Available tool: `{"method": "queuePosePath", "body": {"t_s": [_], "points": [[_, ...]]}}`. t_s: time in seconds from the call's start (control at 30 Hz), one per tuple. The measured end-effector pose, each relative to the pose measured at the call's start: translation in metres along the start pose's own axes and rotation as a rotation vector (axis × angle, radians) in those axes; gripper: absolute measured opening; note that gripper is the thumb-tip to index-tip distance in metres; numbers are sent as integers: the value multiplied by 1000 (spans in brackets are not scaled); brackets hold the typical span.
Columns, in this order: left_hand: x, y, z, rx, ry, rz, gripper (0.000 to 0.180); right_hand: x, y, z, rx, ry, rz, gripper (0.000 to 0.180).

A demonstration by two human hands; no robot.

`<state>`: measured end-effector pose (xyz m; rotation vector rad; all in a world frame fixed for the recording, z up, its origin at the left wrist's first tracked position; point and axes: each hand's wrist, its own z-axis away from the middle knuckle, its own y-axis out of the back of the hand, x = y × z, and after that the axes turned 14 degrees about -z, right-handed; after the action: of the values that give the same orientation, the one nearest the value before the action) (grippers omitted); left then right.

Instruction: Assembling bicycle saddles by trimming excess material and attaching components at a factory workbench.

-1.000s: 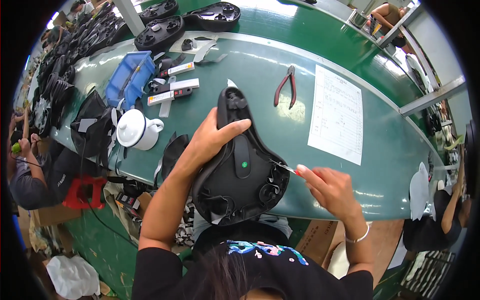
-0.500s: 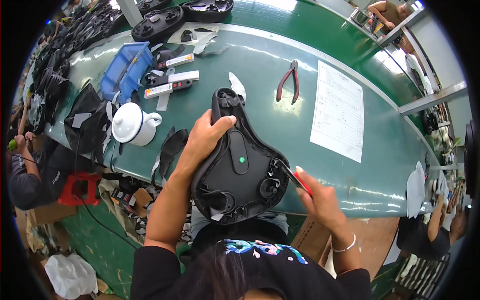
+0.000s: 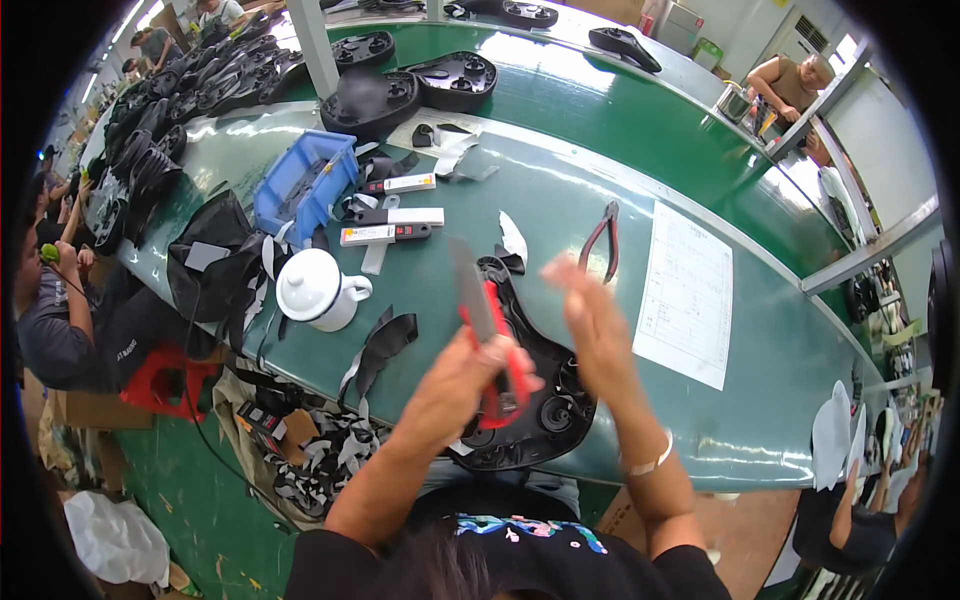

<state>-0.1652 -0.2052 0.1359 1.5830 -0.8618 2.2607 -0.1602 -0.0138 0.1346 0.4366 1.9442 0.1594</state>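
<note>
My left hand is closed round a red utility knife. Its grey blade points up and away, blurred by motion. Just right of the knife, my right hand is raised with its fingers stretched out and nothing visible in them; they are smeared too. Below both hands a black moulded plastic shell, narrow at the far end and wide at the near end, lies at the table's near edge. The knife and my left hand hide much of its left side. Beside its narrow tip is a white and black fabric scrap.
Red-handled pliers and a printed sheet lie to the right. On the left are a white lidded mug, a blue bin, cutter-like tools and black strips. More shells stand further back; other people work around.
The knife has passed from my right hand to my left. My left hand has let go of the shell, which now lies lower and further right in view. My right hand has risen away from it.
</note>
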Motion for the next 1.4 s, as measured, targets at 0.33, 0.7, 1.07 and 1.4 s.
{"method": "queuePosePath", "body": {"t_s": [0.33,0.7,1.07,1.4], "points": [[8,46,38,-142,-64,-322,41,112,67,-93,-228,-752,504,33],[11,67,43,-224,-27,-362,70,-46,-1,7,-303,-316,-65,12],[10,70,60,-170,-138,-432,66,-61,-33,23,-320,138,237,19],[9,69,66,-164,-148,-387,45,-82,-42,26,-392,-72,168,19]]}}
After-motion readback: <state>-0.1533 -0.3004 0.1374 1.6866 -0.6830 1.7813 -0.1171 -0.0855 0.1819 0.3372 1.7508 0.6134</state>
